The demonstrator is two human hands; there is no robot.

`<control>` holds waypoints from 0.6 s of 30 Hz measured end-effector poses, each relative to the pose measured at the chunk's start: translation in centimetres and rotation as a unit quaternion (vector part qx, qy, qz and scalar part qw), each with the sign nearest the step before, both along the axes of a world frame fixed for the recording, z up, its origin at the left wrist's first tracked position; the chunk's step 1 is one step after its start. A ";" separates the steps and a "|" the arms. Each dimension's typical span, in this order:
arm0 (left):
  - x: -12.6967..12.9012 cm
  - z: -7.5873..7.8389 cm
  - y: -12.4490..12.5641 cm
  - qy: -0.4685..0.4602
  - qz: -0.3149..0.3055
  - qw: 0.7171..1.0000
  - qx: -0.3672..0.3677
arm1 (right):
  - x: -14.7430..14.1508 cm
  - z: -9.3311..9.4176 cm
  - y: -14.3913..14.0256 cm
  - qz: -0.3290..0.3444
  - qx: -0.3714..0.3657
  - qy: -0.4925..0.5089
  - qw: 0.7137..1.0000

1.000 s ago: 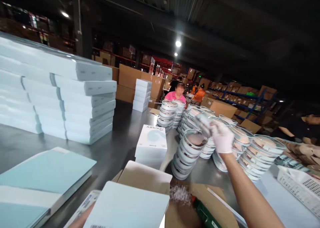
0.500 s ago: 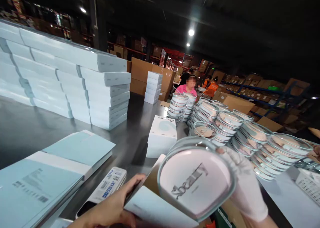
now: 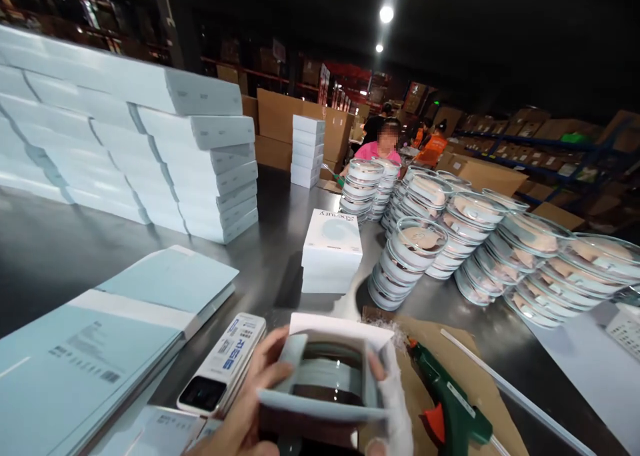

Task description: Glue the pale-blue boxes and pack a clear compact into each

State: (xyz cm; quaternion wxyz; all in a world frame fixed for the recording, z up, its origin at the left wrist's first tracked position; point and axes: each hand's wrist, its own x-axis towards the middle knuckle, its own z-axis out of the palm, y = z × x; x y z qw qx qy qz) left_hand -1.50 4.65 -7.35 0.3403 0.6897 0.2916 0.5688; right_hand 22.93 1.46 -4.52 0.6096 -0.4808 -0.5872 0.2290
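Note:
An open light-blue box (image 3: 320, 406) is held low in front of me, its mouth facing me. Inside it sits a clear round-edged case (image 3: 330, 374), seen edge-on. My left hand (image 3: 263, 376) is bare and wraps the box's left side, fingers at its rim. My right hand (image 3: 395, 396), in a white glove with bare fingertips, grips the right side, a finger bent over the rim. To the right, a green glue gun (image 3: 445, 396) with an orange trigger lies on a piece of cardboard (image 3: 415, 336).
Several stacks of clear cases (image 3: 407, 263) stand to the right. Closed white boxes (image 3: 333, 249) are stacked ahead, and a long wall of boxes (image 3: 195, 169) fills the left. Flat blue cartons (image 3: 95, 349) and a white device (image 3: 225, 363) lie nearby. A person in pink (image 3: 377, 151) is beyond.
The clear case, held by my right hand at the box's mouth, is now inside the box. My right hand has moved left and down onto the box's side. The view has shifted.

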 end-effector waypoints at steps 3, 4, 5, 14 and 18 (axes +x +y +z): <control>1.7 0.8 -0.3 0.004 0.075 0.997 -0.015 | -3.5 1.1 -0.9 -0.119 -0.077 0.021 0.990; 2.3 1.2 -0.4 -0.013 0.113 0.993 -0.031 | -4.5 1.5 -0.9 -0.144 -0.103 0.038 0.983; 2.7 1.6 -0.3 -0.036 0.147 0.988 -0.042 | -5.2 1.8 -0.9 -0.161 -0.125 0.057 0.977; -0.4 4.3 0.3 0.172 0.037 0.965 -0.195 | 6.6 2.5 -2.4 -0.244 -0.168 -0.133 0.946; -2.0 3.8 0.8 0.217 0.005 0.954 -0.208 | 12.3 3.4 -5.3 -0.292 -0.335 -0.190 0.876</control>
